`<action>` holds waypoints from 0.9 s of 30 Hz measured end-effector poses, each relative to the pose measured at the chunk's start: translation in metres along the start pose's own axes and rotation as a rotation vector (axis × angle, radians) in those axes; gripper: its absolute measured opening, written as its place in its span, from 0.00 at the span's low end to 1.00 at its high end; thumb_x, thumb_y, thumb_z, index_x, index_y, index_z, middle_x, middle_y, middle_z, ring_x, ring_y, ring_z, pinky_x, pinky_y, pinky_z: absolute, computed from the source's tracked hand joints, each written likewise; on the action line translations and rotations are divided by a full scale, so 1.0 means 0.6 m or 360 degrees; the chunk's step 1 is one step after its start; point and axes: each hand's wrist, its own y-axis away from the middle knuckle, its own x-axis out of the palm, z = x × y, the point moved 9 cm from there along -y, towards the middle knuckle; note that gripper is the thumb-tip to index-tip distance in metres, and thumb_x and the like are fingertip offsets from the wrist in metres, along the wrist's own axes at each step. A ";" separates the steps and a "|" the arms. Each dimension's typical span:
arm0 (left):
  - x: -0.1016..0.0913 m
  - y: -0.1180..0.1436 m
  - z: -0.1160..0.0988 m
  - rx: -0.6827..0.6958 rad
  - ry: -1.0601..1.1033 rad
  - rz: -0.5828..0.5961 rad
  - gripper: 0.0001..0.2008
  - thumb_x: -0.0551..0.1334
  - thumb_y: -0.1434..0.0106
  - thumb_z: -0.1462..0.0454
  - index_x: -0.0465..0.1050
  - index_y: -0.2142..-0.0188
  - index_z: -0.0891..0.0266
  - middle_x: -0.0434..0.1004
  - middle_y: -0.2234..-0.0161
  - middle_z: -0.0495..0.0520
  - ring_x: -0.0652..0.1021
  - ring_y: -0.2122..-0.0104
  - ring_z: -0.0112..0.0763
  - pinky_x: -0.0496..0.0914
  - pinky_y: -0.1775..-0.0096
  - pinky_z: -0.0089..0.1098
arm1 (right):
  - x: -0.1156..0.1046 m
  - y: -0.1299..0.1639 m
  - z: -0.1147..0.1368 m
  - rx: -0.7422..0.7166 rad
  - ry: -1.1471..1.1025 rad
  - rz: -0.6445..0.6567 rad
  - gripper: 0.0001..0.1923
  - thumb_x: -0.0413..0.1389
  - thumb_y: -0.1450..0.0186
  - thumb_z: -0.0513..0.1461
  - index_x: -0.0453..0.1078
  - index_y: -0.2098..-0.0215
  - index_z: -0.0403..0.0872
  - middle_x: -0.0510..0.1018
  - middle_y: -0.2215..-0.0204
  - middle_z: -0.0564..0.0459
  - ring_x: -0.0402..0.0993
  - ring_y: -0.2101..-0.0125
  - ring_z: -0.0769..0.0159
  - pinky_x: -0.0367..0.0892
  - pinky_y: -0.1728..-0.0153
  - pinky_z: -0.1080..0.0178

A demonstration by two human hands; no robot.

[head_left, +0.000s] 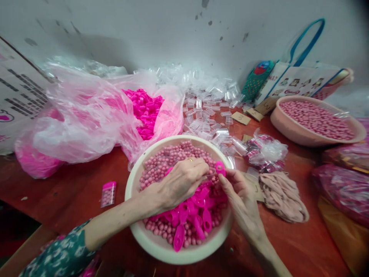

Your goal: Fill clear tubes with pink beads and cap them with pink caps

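Over the basin point(138, 231) at frame centre, the left hand point(180, 182) pinches a clear tube the right hand point(238, 192) caps with a pink cap point(220, 168); tilting could spill pink beads point(170, 159).

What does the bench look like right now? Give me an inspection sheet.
Surface: red-brown table, crowded.
Job's things: cream bowl of pink beads with pink caps on top; one pink cap between both hands.
Clutter: bag of pink caps, clear vials, one filled vial, second bowl of beads, beige cloth, tote bag.
Fingers: left hand over the beads, pinched; right hand pinching the cap.
Cables: nothing seen.
Surroundings: grey stained wall, printed carton at left.
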 end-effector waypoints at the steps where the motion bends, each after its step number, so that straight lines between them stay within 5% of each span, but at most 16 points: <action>1: -0.004 0.001 -0.002 -0.0004 0.0092 -0.0056 0.07 0.52 0.37 0.72 0.65 0.70 0.65 0.68 0.72 0.51 0.69 0.72 0.28 0.64 0.68 0.30 | 0.002 0.000 0.000 0.0027 -0.0072 0.0019 0.11 0.55 0.36 0.46 0.68 0.58 0.50 0.76 0.62 0.52 0.72 0.64 0.66 0.68 0.62 0.65; 5: -0.018 0.012 0.015 -0.0266 0.0732 -0.0359 0.04 0.58 0.38 0.71 0.67 0.63 0.64 0.72 0.68 0.51 0.74 0.68 0.28 0.68 0.65 0.29 | 0.017 0.005 0.006 0.0122 -0.0412 0.0087 0.09 0.56 0.37 0.43 0.66 0.60 0.50 0.75 0.67 0.55 0.72 0.71 0.72 0.67 0.69 0.70; 7: -0.012 0.021 0.031 -0.0485 0.1218 -0.0488 0.12 0.61 0.41 0.70 0.65 0.56 0.62 0.73 0.64 0.51 0.76 0.64 0.29 0.70 0.62 0.29 | 0.023 0.009 0.008 0.0153 -0.0520 0.0061 0.08 0.57 0.37 0.43 0.66 0.61 0.50 0.75 0.70 0.57 0.70 0.75 0.74 0.65 0.75 0.72; 11: 0.012 0.035 0.036 -0.0745 0.1810 -0.0487 0.17 0.65 0.47 0.73 0.69 0.57 0.62 0.73 0.60 0.51 0.76 0.60 0.29 0.72 0.58 0.28 | 0.034 0.018 0.008 0.0190 -0.0619 0.0037 0.08 0.56 0.36 0.43 0.66 0.61 0.49 0.74 0.73 0.57 0.67 0.79 0.76 0.63 0.78 0.73; 15: 0.010 0.048 0.038 -0.0789 0.1919 -0.0484 0.09 0.65 0.47 0.74 0.73 0.65 0.68 0.73 0.59 0.54 0.75 0.58 0.32 0.71 0.55 0.30 | 0.038 0.020 0.017 0.0145 -0.0508 0.0129 0.09 0.54 0.35 0.44 0.68 0.58 0.50 0.75 0.71 0.57 0.65 0.78 0.75 0.63 0.75 0.72; 20: 0.025 0.068 0.039 -0.0910 0.1957 -0.0382 0.07 0.62 0.41 0.69 0.70 0.61 0.64 0.75 0.64 0.51 0.75 0.62 0.27 0.70 0.57 0.29 | 0.013 0.014 0.057 -0.0158 0.0042 0.0129 0.13 0.53 0.35 0.44 0.71 0.54 0.52 0.75 0.63 0.54 0.70 0.61 0.66 0.65 0.58 0.64; 23: 0.028 0.074 0.035 -0.0881 0.1782 -0.0377 0.06 0.60 0.39 0.68 0.69 0.61 0.63 0.74 0.65 0.50 0.74 0.63 0.27 0.69 0.59 0.28 | 0.007 0.011 0.055 -0.0056 0.0059 0.0197 0.16 0.52 0.35 0.45 0.69 0.50 0.53 0.72 0.72 0.55 0.68 0.71 0.68 0.65 0.68 0.66; 27: 0.032 0.077 0.027 -0.0823 0.1656 -0.0370 0.06 0.57 0.37 0.69 0.69 0.60 0.61 0.73 0.65 0.49 0.74 0.63 0.28 0.68 0.59 0.28 | 0.019 0.015 0.039 0.0225 -0.0271 0.0435 0.17 0.53 0.35 0.45 0.67 0.48 0.52 0.60 0.83 0.61 0.54 0.83 0.75 0.53 0.83 0.71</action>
